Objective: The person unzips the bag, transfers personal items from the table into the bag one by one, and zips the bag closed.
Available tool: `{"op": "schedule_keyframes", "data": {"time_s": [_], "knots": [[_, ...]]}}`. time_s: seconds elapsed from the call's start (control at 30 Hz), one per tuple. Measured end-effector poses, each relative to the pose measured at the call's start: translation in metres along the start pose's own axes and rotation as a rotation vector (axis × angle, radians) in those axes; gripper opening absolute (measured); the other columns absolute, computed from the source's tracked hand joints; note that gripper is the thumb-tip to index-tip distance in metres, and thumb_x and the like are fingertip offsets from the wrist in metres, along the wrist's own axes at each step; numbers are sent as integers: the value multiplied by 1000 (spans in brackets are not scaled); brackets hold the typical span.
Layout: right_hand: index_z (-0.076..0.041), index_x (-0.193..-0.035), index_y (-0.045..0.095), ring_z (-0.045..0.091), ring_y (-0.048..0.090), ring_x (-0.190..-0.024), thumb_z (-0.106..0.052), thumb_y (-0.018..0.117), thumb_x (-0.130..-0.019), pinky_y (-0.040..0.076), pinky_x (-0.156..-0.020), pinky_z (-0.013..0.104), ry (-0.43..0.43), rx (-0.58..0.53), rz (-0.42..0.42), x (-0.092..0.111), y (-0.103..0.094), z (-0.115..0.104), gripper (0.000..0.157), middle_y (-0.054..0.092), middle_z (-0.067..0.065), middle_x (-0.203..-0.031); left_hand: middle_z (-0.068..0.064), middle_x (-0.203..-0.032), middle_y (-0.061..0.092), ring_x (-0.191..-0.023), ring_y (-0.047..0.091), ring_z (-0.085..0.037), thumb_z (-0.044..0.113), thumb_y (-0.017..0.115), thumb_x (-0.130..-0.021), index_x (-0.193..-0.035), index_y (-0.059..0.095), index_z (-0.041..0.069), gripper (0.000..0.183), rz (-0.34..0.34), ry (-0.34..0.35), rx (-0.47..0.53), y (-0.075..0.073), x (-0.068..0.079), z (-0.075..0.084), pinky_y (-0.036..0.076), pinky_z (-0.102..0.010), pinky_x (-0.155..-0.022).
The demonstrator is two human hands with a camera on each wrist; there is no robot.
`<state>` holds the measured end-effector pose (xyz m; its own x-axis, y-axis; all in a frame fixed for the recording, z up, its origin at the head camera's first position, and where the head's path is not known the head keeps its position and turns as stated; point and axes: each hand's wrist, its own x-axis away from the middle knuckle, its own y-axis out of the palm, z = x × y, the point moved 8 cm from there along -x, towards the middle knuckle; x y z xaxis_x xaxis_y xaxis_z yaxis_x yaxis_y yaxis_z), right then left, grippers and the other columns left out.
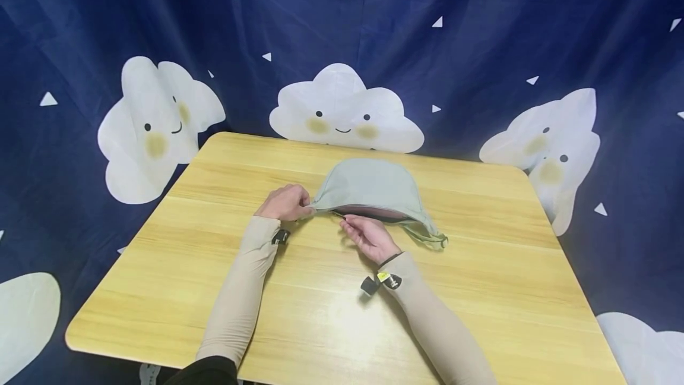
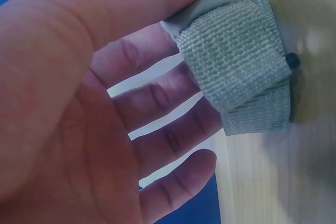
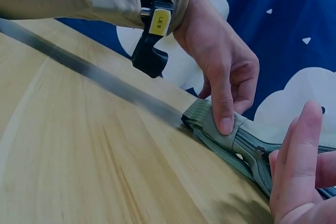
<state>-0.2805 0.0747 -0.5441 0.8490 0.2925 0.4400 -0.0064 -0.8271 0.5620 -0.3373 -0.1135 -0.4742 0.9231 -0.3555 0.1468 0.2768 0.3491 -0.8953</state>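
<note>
A pale grey-green waist bag (image 1: 374, 186) lies on the table with its zipped mouth toward me, gaping to show a pinkish lining (image 1: 374, 211). My left hand (image 1: 285, 202) pinches the bag's left end between thumb and fingers. Folded webbing (image 2: 236, 56) hangs at that end, against the fingers of my left hand (image 2: 105, 103). At the left part of the zipper, my right hand (image 1: 371, 239) pinches the zipper pull (image 1: 338, 214). In the right wrist view the slider (image 3: 261, 151) sits at the fingertips of my right hand (image 3: 299, 182), which partly hide the pull.
The bag rests on a light wooden table (image 1: 187, 290). A strap with a loop (image 1: 435, 239) trails from its right end. Behind the table hangs a dark blue curtain (image 1: 342, 22) with clouds. Small black wrist devices (image 1: 369, 286) sit on both sleeves.
</note>
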Motion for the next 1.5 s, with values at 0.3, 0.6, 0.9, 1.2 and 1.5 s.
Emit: {"op": "schedule_keyframes", "data": {"time_s": [0.3,0.6,0.9,1.2,1.5], "knots": [[-3,-99,62,4,70,-73,4,49,-104,55,-64,7,-15,20,-3,-2,-4,-1,16,74,4,-81,3,-73,57,-65,49,-15,33,75,-92,-69,61,19,31,-7,-2,3,-1,1,-1,40,-30,-58],[-2,-101,61,4,70,-72,4,47,-105,54,-62,7,2,24,0,0,-4,-2,16,74,3,-79,3,-74,56,-66,49,-15,34,76,-92,-69,59,19,32,-12,3,2,0,0,-2,40,-30,-59],[-2,-103,62,5,71,-72,5,48,-104,54,-62,7,-8,26,23,-1,-10,-4,15,75,4,-79,4,-73,55,-65,48,-15,34,76,-92,-68,58,20,33,-10,9,3,0,-1,-2,40,-30,-59],[-3,-98,66,7,73,-74,6,49,-103,56,-63,8,-15,11,25,0,-13,-6,20,76,5,-79,3,-76,61,-67,51,-16,34,77,-92,-71,64,20,28,-24,-2,20,2,-1,-4,42,-31,-60],[-2,-101,65,8,74,-77,8,49,-102,58,-67,9,-21,21,25,4,-17,-10,19,76,6,-81,4,-73,58,-65,49,-15,35,76,-92,-69,62,21,30,-31,-2,27,1,-1,-5,42,-31,-59]]}}
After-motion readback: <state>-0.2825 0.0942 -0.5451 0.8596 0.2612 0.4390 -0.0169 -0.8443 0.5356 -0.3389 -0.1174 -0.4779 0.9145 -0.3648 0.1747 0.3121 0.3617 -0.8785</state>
